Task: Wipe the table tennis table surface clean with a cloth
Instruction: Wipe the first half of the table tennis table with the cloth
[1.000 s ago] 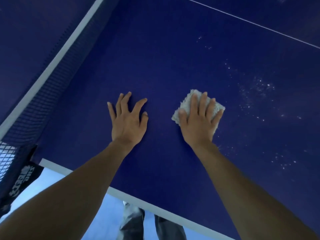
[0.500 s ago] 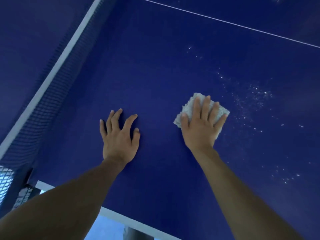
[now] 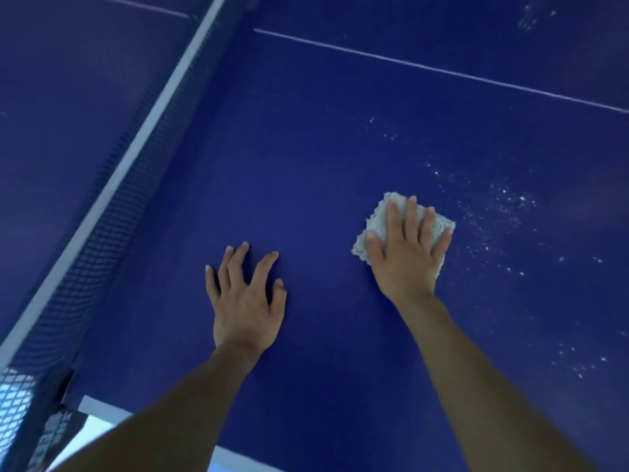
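Observation:
The dark blue table tennis table [image 3: 323, 158] fills the view. My right hand [image 3: 408, 257] lies flat on a small folded white cloth [image 3: 377, 223] and presses it against the surface, fingers spread over it. Only the cloth's far and left edges show past the fingers. My left hand [image 3: 246, 301] rests on the bare table to the left of the cloth, fingers apart, holding nothing. White specks of dust [image 3: 503, 212] are scattered on the surface just right of the cloth.
The net [image 3: 102, 212] with its white top band runs diagonally along the left. A thin white centre line [image 3: 442, 71] crosses the far side. The table's white near edge [image 3: 102, 408] shows at bottom left, with the net post beside it.
Both hands sit lower and further right in the view than before. The cloth under my right hand now lies closer to the white specks. The view has shifted toward the net.

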